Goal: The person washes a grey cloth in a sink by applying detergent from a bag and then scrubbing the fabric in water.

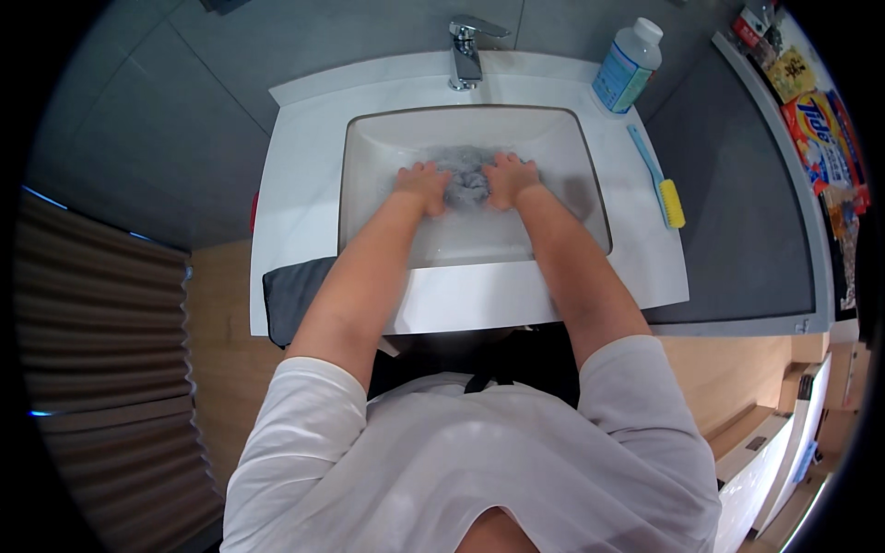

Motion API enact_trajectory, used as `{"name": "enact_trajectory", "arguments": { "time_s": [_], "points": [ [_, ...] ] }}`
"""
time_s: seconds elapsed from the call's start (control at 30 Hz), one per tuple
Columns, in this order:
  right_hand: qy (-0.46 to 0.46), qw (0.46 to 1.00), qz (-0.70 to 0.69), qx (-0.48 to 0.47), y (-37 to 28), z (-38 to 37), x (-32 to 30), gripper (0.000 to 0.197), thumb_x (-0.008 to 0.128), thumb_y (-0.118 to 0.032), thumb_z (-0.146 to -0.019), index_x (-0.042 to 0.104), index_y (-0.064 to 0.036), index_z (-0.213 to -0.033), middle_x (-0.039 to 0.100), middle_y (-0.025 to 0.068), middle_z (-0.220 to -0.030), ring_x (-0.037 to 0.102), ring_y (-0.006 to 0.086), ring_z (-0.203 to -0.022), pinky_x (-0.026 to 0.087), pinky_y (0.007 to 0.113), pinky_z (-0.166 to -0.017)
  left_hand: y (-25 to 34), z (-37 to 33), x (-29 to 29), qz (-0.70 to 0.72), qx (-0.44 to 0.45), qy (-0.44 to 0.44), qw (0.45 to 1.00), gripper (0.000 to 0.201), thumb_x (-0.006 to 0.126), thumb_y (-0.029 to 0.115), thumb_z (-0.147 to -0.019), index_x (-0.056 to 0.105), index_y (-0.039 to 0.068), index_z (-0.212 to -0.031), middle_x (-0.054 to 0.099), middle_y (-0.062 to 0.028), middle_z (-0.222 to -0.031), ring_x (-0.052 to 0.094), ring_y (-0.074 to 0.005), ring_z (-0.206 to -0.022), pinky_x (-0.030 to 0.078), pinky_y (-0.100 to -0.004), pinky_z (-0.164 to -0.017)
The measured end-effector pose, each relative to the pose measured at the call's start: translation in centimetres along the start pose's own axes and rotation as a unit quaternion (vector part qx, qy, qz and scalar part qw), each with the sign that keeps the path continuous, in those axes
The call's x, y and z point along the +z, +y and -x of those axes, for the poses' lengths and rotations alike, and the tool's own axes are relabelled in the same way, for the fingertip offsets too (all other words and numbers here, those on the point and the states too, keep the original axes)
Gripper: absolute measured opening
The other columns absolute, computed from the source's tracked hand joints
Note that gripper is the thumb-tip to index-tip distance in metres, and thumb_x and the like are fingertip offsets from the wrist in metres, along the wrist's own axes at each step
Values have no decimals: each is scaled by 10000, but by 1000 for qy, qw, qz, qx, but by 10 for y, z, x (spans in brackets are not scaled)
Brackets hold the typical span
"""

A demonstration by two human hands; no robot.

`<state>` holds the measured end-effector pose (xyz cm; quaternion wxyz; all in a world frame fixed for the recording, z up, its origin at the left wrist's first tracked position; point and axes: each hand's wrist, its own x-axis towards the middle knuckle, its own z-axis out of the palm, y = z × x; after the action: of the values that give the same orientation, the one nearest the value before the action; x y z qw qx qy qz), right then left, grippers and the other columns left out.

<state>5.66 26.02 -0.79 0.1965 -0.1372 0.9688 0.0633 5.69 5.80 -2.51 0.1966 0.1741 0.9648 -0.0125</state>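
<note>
A wet grey cloth (468, 177) lies bunched in cloudy water inside the white sink (461, 251). My left hand (423, 187) grips its left side, and my right hand (510, 182) has hold of the right side. Both sets of fingers are bent around the cloth, their tips partly hidden by water and fabric. Behind the basin rises a chrome faucet (466, 63).
On the counter's right stand a white-capped bottle (629, 69) and a blue-handled brush with yellow bristles (670, 203). A dark grey cloth (293, 293) hangs over the front left edge. Packages (820, 138) lie at far right, beyond a grey panel (737, 221).
</note>
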Motion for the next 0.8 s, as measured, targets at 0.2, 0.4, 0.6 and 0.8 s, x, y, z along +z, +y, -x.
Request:
{"name": "enact_trajectory", "arguments": {
  "time_s": [0.2, 0.4, 0.6, 0.8],
  "points": [
    [-16, 998, -59, 0, 0, -4, -1, 472, 730, -319, -794, 700, -163, -1238, 651, 89, -1334, 603, 281, -1253, 490, 488, -1014, 1, -4, -4, 31, 17, -60, 998, 625, 769, 333, -772, 610, 139, -1345, 623, -170, -1342, 598, -316, -1254, 473, -484, -1016],
    [-65, 991, -105, -50, -3, 3, -10, 460, 700, -281, -723, 742, -31, -1106, 727, 190, -1131, 697, 344, -1062, 559, 415, -909, 1, -7, 0, 91, 55, -120, 987, 632, 831, 351, -688, 685, 15, -1203, 707, -212, -1192, 684, -333, -1112, 543, -426, -923],
    [-130, 982, -126, -61, -6, 5, -8, 487, 709, -292, -715, 747, 0, -1103, 739, 193, -1089, 712, 312, -1023, 553, 407, -874, 10, 4, -13, 149, 75, -205, 964, 646, 864, 345, -652, 703, -3, -1171, 729, -185, -1111, 697, -311, -1031, 535, -427, -898],
    [-240, 953, -164, -86, -7, 6, -6, 500, 739, -346, -738, 748, -18, -1114, 736, 154, -1119, 701, 277, -995, 532, 409, -867, 18, 19, -30, 170, 51, -305, 936, 610, 845, 355, -706, 703, 5, -1185, 727, -146, -1103, 690, -274, -984, 536, -407, -882]
  ]
}}
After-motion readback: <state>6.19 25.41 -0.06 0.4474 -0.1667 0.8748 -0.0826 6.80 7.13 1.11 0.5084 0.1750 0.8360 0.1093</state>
